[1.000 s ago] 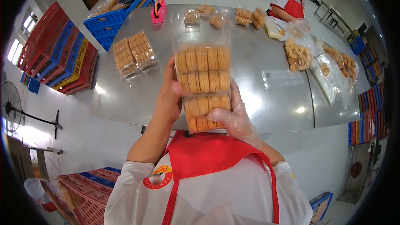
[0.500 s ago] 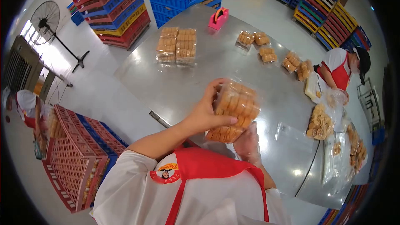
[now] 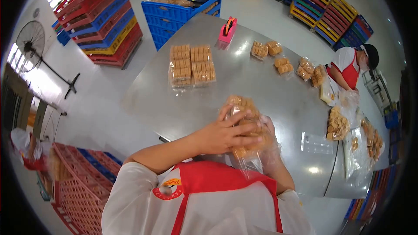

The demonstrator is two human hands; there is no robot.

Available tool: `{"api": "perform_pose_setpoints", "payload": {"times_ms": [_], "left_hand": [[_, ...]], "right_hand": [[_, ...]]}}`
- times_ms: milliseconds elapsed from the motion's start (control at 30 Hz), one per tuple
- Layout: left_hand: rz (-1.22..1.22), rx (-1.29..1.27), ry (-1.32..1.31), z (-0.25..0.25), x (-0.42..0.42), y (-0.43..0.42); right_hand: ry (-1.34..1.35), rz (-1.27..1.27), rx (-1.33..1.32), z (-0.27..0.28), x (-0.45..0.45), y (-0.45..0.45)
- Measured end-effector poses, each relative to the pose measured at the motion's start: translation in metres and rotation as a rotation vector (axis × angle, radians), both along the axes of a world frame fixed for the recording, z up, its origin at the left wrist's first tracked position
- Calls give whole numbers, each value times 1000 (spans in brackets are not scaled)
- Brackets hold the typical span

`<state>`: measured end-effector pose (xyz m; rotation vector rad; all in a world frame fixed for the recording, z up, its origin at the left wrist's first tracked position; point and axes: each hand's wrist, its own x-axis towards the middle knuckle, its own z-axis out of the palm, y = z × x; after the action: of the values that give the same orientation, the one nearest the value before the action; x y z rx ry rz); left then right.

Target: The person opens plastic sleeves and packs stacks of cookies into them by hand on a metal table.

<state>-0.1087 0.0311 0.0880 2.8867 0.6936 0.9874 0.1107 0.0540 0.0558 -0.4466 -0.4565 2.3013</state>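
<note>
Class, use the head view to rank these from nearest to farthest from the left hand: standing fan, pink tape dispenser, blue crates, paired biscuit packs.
From the left hand:
1. Biscuit packs, ahead and leftward on the table
2. Pink tape dispenser, at the far edge
3. Blue crates, beyond the table
4. Standing fan, far left

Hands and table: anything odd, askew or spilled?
The left hand looks bare but the right hand seems to wear clear plastic: mismatched. Small biscuit packs along the far edge sit at scattered angles, unlike the neat block of packs at left. No clear spill.
</note>
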Motion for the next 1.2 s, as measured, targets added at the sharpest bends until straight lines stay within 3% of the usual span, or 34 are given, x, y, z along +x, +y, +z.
{"api": "perform_pose_setpoints", "payload": {"times_ms": [67, 200, 267, 367, 467, 600, 667, 767, 833, 867, 900, 967, 1000, 1033, 1133, 1200], "left_hand": [[141, -40, -97, -12, -22, 6], [182, -243, -304, -45, -71, 10], [125, -466, -329, -74, -95, 8], [213, -893, -335, -109, -133, 5], [200, -1034, -522, -139, -156, 3], [259, -1069, -516, -130, -153, 10], [261, -1052, -507, -133, -152, 8], [236, -997, -510, -138, -152, 10], [271, -921, -544, -142, -146, 10], [301, -902, -493, -144, -146, 12], [302, -867, -469, -148, -145, 13], [368, -880, -390, -137, -135, 16], [363, -856, -348, -136, -127, 21], [369, -825, -313, -137, -119, 24], [318, -898, -321, -119, -64, 26], [213, -850, -289, -108, -15, 31]], "right_hand": [[-150, -183, 149, -18, -19, 18], [-194, -569, 104, -25, -54, 66], [-487, -573, 63, -22, -60, 101], [-587, -487, 23, -42, -64, 170], [-571, -397, 86, -40, -78, 213], [-600, -357, 288, -38, -113, 245], [-617, -336, 262, -43, -119, 245], [-788, -533, 320, -78, -97, 220], [-1072, -727, 298, -84, -70, 163], [-921, -842, 100, -83, -62, 134], [-948, -897, -26, -59, -52, 101], [-1103, -954, 170, -86, -3, 30], [-956, -1062, -3, -90, 8, -2], [-1016, -1153, -145, -65, 12, -30], [-1134, -1384, 22, -106, 120, -113], [-1177, -1565, -24, -111, 186, -146]]}}
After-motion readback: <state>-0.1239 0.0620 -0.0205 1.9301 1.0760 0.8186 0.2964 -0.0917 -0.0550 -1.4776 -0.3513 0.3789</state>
